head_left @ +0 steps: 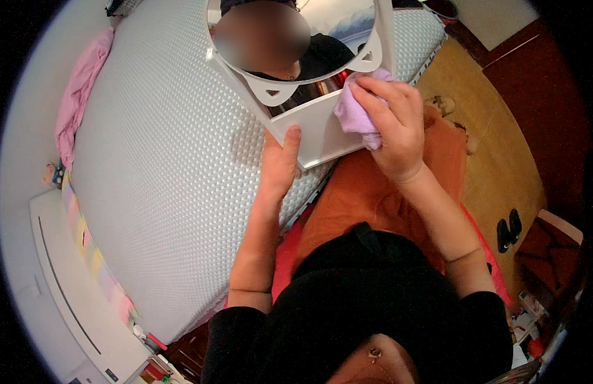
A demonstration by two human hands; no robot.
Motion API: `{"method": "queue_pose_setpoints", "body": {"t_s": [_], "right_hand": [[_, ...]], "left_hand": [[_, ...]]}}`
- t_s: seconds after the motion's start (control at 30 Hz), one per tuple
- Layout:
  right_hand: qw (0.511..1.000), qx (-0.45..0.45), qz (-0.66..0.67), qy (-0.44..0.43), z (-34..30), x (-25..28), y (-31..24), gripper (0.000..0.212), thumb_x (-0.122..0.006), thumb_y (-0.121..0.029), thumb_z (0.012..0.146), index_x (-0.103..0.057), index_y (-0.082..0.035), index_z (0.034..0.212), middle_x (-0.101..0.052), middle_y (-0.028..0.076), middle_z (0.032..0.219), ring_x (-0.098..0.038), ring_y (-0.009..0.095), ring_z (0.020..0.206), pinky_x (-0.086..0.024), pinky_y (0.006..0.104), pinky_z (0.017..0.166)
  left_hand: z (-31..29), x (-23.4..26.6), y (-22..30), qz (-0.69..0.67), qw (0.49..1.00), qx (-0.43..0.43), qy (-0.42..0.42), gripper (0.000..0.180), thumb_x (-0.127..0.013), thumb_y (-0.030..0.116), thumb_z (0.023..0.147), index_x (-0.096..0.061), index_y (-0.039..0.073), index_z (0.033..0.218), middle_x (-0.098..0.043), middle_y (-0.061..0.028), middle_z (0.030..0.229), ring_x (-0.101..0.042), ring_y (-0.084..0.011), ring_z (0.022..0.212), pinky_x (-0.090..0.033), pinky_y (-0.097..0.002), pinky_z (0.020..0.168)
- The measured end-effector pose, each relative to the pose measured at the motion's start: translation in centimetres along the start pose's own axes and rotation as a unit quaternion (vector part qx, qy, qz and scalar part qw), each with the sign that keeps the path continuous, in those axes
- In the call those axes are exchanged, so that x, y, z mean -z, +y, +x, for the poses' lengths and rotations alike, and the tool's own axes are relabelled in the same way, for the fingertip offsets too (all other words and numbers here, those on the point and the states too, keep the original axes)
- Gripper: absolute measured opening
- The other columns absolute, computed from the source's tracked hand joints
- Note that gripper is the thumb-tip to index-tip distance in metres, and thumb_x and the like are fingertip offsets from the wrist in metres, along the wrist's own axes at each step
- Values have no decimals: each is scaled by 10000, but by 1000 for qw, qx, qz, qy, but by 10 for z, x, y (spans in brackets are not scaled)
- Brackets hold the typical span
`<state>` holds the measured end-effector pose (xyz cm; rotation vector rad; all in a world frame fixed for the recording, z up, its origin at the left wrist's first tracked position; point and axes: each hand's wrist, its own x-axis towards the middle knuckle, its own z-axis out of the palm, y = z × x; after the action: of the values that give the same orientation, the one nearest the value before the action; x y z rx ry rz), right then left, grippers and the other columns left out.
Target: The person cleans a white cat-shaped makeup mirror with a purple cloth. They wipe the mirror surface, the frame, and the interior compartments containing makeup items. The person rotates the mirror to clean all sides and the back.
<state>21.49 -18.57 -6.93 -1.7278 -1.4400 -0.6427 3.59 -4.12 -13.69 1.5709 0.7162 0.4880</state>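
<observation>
A white makeup organizer box (317,136) with a round mirror (338,48) rests tilted at the edge of the mattress, near my lap. My left hand (283,157) grips its lower left side, thumb on the front edge and fingers hidden behind it. In my right hand (399,121) is a bunched lilac cloth (355,115), pressed against the right part of the box's front panel. Behind that panel, below the mirror, some dark and red items show in part. The mirror reflects a person in a black top.
The white textured mattress (175,160) fills the left side. A pink cloth (85,96) lies along its far left edge, by a white air conditioner (79,288). On the floor at right are black slippers (509,230) and a chair (555,246).
</observation>
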Motion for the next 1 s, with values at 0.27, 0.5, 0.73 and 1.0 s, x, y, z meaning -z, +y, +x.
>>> {"method": "queue_pose_setpoints", "body": {"t_s": [0.27,0.5,0.73,1.0], "right_hand": [[998,0,62,-27,11,-33,-59,376,-658,-146,780,-715,-48,1139,-673,76,1180,-598,292,1025,-503,403,913],[997,28,62,-43,14,-32,-51,402,-640,-158,800,-717,-66,1183,-680,58,1193,-606,266,1026,-506,384,896],[999,18,-43,-25,1,5,20,384,-635,-141,812,-715,-85,1183,-681,33,1232,-610,261,1009,-507,386,871],[1000,-5,-5,-10,-2,-20,-17,465,-642,-91,790,-701,-71,1251,-670,66,1288,-590,282,978,-485,366,912]], "left_hand": [[-1,18,-16,45,985,-141,-84,567,-686,176,954,-439,-17,1426,-553,-168,1370,-531,-273,1270,-428,-380,1076],[-3,6,4,38,995,-79,-46,553,-650,125,942,-437,-3,1436,-559,-155,1388,-534,-253,1289,-427,-377,1087],[3,-4,11,9,1000,-25,-5,680,-722,220,945,-357,-33,1460,-540,-184,1371,-537,-268,1256,-419,-386,1081],[5,-2,16,37,998,-54,-14,759,-734,165,900,-315,8,1513,-480,-188,1450,-489,-296,1329,-384,-394,1120]]}}
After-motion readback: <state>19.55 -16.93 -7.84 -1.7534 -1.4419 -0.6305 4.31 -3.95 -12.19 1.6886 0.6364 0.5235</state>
